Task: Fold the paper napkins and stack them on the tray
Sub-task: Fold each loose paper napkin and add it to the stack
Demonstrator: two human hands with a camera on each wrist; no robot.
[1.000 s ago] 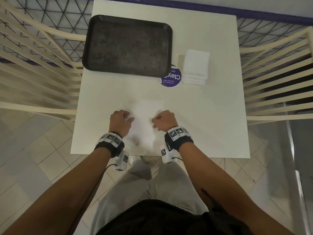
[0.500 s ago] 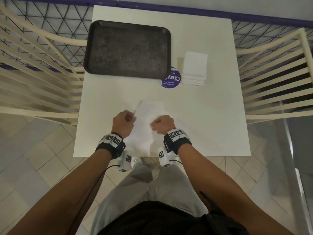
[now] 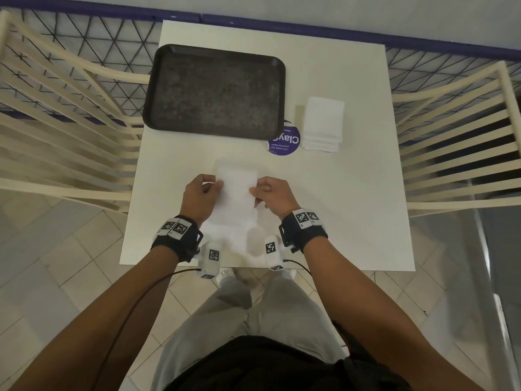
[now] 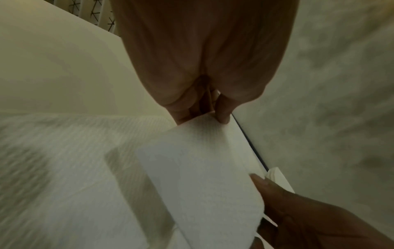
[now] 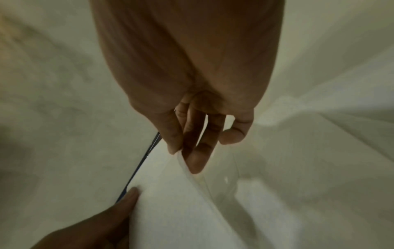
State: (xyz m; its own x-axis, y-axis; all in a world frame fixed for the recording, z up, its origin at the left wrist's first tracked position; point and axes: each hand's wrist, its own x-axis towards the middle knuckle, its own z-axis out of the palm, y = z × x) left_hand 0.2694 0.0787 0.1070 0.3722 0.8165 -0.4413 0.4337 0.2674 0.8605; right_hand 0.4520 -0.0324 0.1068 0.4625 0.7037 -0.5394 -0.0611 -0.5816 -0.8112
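Observation:
A white paper napkin [image 3: 236, 193] lies near the front middle of the white table [image 3: 352, 207], its near part raised and carried over toward the far edge. My left hand [image 3: 210, 187] pinches the napkin's left edge [image 4: 204, 128]. My right hand [image 3: 260, 190] pinches the right edge [image 5: 181, 158] between thumb and fingers. A dark, bare tray [image 3: 215, 90] sits at the far left of the table. A stack of white napkins [image 3: 322, 124] lies to the tray's right.
A round purple sticker [image 3: 284, 142] lies between the tray and the napkin stack. Cream slatted chairs [image 3: 64, 128] stand at the left and right [image 3: 456, 148] sides of the table. A wall with a purple strip runs behind.
Both hands have lifted the napkin's near edge and moved it away from me, over the rest of the sheet. The head view has shifted slightly.

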